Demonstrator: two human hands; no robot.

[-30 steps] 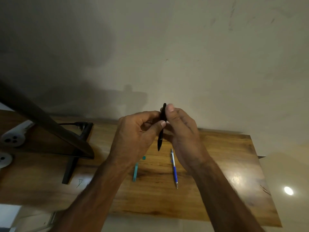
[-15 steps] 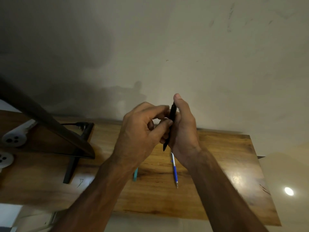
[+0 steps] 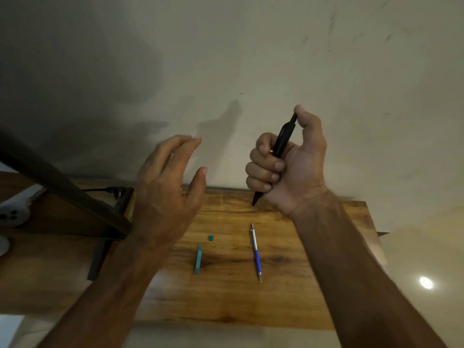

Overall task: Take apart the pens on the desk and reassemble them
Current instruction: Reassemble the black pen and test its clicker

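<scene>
My right hand (image 3: pixel 293 169) grips a black pen (image 3: pixel 281 141) in a fist above the desk, tip pointing down, with the thumb on its top button. My left hand (image 3: pixel 168 182) hovers to the left with relaxed fingers and holds nothing. On the wooden desk (image 3: pixel 226 297) below lie a blue and silver pen (image 3: pixel 256 252), a teal pen barrel (image 3: pixel 198 259) and a small teal cap piece (image 3: pixel 211 237).
A dark monitor edge (image 3: pixel 62 189) and its stand (image 3: pixel 100 257) occupy the desk's left side, with a black cable (image 3: pixel 105 190) behind. A white power strip (image 3: pixel 15 212) lies at the far left. A plain wall rises behind the desk.
Both hands held the black pen together before. My left hand has let go and moved left, and my right hand now grips the pen alone, shifted right.
</scene>
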